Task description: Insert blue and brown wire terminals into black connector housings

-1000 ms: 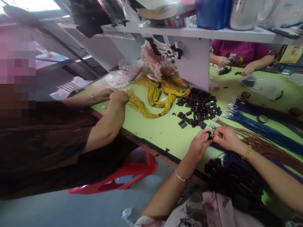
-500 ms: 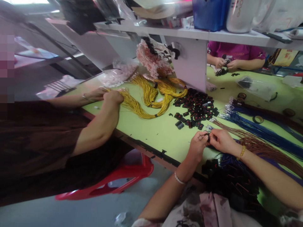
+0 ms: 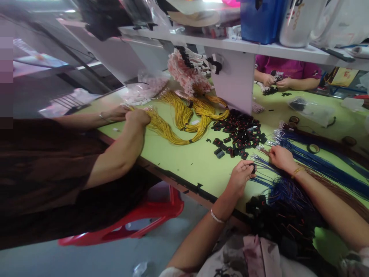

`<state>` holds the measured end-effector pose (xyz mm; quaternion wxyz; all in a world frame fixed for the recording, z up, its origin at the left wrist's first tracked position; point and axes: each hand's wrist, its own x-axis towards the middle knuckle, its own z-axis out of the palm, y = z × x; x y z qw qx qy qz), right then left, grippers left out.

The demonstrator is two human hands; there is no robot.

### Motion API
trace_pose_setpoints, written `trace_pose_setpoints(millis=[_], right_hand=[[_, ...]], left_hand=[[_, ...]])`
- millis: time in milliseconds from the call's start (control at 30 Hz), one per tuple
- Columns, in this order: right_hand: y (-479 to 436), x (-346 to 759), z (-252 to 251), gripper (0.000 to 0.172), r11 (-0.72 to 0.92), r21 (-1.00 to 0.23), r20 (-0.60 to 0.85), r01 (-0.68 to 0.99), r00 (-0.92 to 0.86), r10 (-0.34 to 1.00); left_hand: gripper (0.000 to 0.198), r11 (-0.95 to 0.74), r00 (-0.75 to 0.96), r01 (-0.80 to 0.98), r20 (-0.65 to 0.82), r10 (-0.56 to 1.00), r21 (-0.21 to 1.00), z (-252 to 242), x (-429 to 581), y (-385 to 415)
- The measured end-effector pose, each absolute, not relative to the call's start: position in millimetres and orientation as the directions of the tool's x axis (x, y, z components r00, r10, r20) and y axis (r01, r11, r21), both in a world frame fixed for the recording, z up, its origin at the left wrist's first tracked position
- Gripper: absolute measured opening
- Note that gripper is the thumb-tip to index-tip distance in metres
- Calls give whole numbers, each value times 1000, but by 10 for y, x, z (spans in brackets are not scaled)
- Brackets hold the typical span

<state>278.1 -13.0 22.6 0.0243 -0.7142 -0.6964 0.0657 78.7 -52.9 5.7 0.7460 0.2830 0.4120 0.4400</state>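
Observation:
Between the thumb and fingers of my left hand (image 3: 241, 175) is a small black connector housing (image 3: 253, 168), with thin dark wires running from it to the right. My right hand (image 3: 281, 157) is at the tips of the brown wires (image 3: 264, 151), its fingers pinched together on them. Dark blue wires (image 3: 281, 190) lie below it, and a bundle of bright blue wires (image 3: 311, 157) with bare metal terminals is just beyond. A heap of black housings (image 3: 240, 130) lies on the table ahead of my hands.
A co-worker's hands (image 3: 138, 115) hold yellow wires (image 3: 173, 134) at the left. Across the table another person (image 3: 285, 77) handles small parts. Tape rolls (image 3: 313, 148) lie at right. A shelf (image 3: 196, 40) crosses above. Black assemblies (image 3: 282, 223) pile before me; a red stool (image 3: 129, 219) stands below.
My right hand has moved away from my left, up and to the right, onto the brown wire tips. My left hand keeps the black housing, now more exposed.

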Motion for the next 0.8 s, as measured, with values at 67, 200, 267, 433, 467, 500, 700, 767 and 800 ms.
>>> trace_pose_setpoints(millis=[67, 200, 267, 433, 467, 500, 700, 767, 800], right_hand=[[-149, 2769, 234, 20, -18, -96, -49, 995, 14, 999], [-162, 2748, 294, 19, -25, -17, -47, 1000, 24, 999], [-157, 2736, 316, 18, -34, -38, -39, 999, 33, 999], [-107, 2705, 338, 13, 48, -259, 58, 965, -35, 998], [-91, 2698, 341, 12, 65, -322, 67, 944, -45, 997], [-75, 2689, 345, 12, 76, -391, 70, 917, -53, 996], [-82, 2597, 374, 15, 155, -712, 113, 685, -106, 988], [-151, 2565, 391, 14, 172, -761, 121, 625, -124, 985], [-195, 2554, 400, 13, 176, -778, 120, 604, -133, 984]], left_hand=[[37, 450, 269, -428, -365, 891, 784, 58, 790, -527], [37, 448, 268, -429, -363, 892, 784, 81, 801, -524], [37, 448, 276, -429, -359, 892, 784, 97, 810, -524], [36, 451, 295, -445, -349, 890, 774, 108, 843, -522], [36, 449, 296, -450, -346, 890, 772, 104, 850, -522], [36, 448, 298, -455, -342, 891, 770, 99, 857, -522], [35, 452, 298, -515, -342, 891, 729, 62, 879, -507], [32, 457, 302, -538, -344, 889, 708, 56, 886, -495], [30, 462, 306, -549, -347, 887, 696, 53, 892, -488]])
